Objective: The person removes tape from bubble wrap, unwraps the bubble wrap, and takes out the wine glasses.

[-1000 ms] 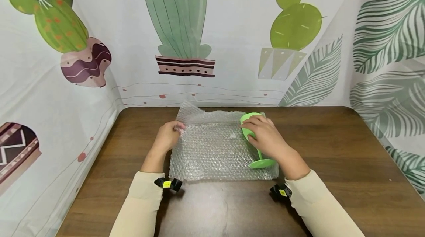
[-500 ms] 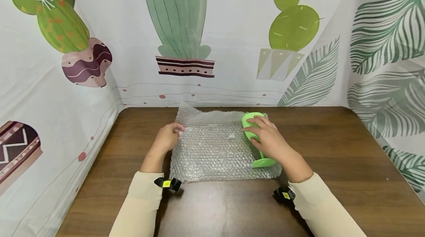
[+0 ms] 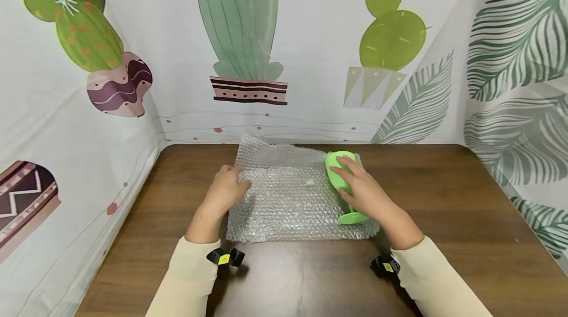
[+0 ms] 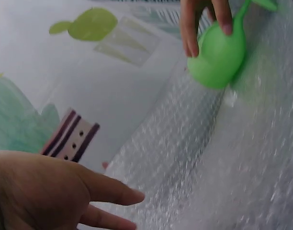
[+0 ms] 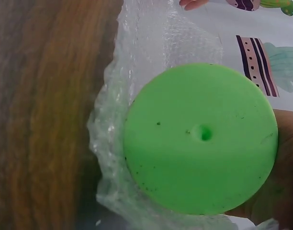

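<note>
A sheet of clear bubble wrap (image 3: 284,203) lies spread on the table. On its right side a bright green plastic goblet (image 3: 338,173) lies tipped over, its bowl toward the back and its round foot toward the front; the underside of the foot (image 5: 199,139) fills much of the right wrist view. My right hand (image 3: 366,193) grips the bowl from the right, fingers spread over its upper side. At the wrap's left edge is my left hand (image 3: 224,191), thumb and fingers stretched out with nothing between them; the same hand (image 4: 55,191) shows at the left wrist view's lower left.
A brown wooden table (image 3: 448,198) bears the wrap. White cloth with printed cacti and leaves (image 3: 319,51) hangs behind it and on both sides. The wrap's back left corner (image 3: 250,147) stands up slightly.
My left hand has let go of the wrap's left edge and its thumb and fingers have opened. The right hand and the goblet have shifted slightly to the right.
</note>
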A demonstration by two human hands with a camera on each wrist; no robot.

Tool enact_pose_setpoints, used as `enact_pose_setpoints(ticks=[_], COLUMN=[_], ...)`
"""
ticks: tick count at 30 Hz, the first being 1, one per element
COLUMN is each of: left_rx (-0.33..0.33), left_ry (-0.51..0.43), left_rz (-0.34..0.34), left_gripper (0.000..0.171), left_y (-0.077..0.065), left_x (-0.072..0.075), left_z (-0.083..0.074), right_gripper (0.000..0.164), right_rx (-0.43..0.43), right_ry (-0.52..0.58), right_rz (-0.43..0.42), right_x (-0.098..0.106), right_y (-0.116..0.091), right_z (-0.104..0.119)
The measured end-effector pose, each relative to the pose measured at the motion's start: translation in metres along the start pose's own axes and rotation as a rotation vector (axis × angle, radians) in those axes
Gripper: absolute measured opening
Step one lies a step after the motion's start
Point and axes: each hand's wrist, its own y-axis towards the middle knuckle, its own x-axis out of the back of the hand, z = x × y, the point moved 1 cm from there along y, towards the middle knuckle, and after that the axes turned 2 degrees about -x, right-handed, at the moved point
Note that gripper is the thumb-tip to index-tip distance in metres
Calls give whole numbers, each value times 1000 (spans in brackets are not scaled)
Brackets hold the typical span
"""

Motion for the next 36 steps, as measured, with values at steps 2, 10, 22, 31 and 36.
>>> enact_pose_setpoints(ticks=[2,10,22,31,36], left_rx=[-43,-225,-184,-179,-177], left_ry=[-7,49,116,118,120], left_rz=[19,88,45,33,22], left_gripper=[56,60,63,65,80], left_y=[-5,-10,-13,-12,-8], left_x=[-4,-40,-59,-60,-59], left_z=[-5,-3,5,4,6], right_gripper=[60,56,61,63,66], right_rx=[-16,-57,-64,-81,-112], right_ry=[4,29,54,38,42], right_rz=[1,5,-30,-32,-12], right_x=[0,1,1,3,7], right_y=[-1,-7,-16,-22,-24], right_z=[-1,-7,-18,-26,-28])
